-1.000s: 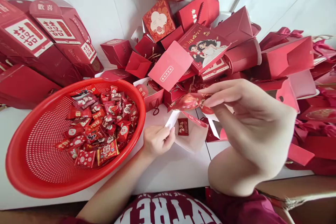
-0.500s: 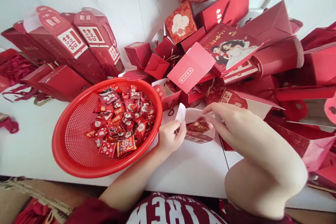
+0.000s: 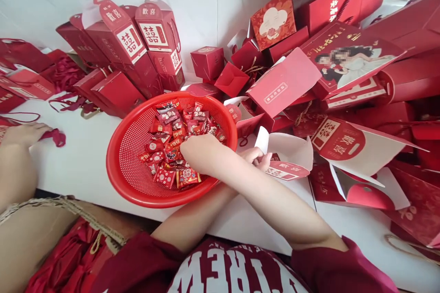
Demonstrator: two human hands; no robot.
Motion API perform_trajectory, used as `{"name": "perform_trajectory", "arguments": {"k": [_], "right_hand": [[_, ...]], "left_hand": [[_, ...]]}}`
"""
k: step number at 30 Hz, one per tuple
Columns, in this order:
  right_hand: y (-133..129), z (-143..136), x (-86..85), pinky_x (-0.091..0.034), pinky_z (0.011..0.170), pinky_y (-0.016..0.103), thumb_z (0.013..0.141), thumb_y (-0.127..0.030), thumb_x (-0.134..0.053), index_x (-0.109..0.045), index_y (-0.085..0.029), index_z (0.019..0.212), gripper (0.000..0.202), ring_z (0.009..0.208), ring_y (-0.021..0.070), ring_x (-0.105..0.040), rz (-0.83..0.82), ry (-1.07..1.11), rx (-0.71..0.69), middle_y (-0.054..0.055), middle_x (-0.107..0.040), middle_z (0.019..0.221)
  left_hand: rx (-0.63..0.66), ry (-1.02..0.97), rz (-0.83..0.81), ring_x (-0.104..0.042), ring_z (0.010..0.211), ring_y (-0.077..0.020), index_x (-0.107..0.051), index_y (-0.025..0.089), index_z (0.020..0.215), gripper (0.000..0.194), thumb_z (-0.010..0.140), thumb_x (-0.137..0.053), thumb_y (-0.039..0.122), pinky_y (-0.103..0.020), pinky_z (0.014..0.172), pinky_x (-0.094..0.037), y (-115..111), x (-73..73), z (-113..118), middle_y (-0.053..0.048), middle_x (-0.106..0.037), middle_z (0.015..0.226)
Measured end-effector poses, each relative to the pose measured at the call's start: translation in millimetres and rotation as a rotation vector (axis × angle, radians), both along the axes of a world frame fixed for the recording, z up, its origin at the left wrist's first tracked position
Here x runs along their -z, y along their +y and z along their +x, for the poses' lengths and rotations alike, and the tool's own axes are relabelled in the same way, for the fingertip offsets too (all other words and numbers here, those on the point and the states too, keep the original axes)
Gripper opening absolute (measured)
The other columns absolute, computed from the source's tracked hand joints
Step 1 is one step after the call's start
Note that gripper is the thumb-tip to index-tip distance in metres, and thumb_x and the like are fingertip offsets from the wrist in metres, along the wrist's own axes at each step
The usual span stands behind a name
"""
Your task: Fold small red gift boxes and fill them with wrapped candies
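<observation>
My left hand point(image 3: 257, 158) is closed on the white flap of an open red gift box point(image 3: 290, 158), right of the basket. Something dark red shows inside the box beside my fingers. My right arm crosses over the left one, and my right hand point(image 3: 196, 150) reaches down among the wrapped candies point(image 3: 172, 139) in the red plastic basket point(image 3: 115, 165). The fingers of that hand are hidden behind its back and the candies.
Many red boxes point(image 3: 285, 82) are heaped behind and to the right. Tall red boxes point(image 3: 130, 41) stand at the back left. Another person's hand point(image 3: 25, 133) is by a red ribbon point(image 3: 55, 137) at the far left. Below lies a carton of red items point(image 3: 68, 256).
My right hand has left the open box and moved left into the basket. My left hand stays at the box flap. The view has shifted left, and another person's hand has appeared.
</observation>
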State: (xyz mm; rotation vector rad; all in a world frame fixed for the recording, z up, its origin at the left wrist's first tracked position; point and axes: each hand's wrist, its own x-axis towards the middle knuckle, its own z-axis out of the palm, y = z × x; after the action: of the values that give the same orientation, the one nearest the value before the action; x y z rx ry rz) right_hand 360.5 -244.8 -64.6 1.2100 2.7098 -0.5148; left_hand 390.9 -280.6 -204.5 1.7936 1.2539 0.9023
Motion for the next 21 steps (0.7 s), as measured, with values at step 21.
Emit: {"name": "perform_trajectory", "arguments": {"k": [21], "right_hand": [[44, -40, 72.6, -0.055, 0.091, 0.043, 0.093, -0.006, -0.049, -0.068, -0.01, 0.111, 0.026, 0.114, 0.0297, -0.066, 0.03, -0.001, -0.209, 0.02, -0.07, 0.113]], "left_hand": [[0.045, -0.099, -0.059, -0.029, 0.05, -0.0082, -0.039, 0.018, 0.063, 0.042, 0.091, -0.054, 0.046, -0.03, 0.05, -0.017, 5, -4.7, -6, 0.003, -0.037, 0.056]]}}
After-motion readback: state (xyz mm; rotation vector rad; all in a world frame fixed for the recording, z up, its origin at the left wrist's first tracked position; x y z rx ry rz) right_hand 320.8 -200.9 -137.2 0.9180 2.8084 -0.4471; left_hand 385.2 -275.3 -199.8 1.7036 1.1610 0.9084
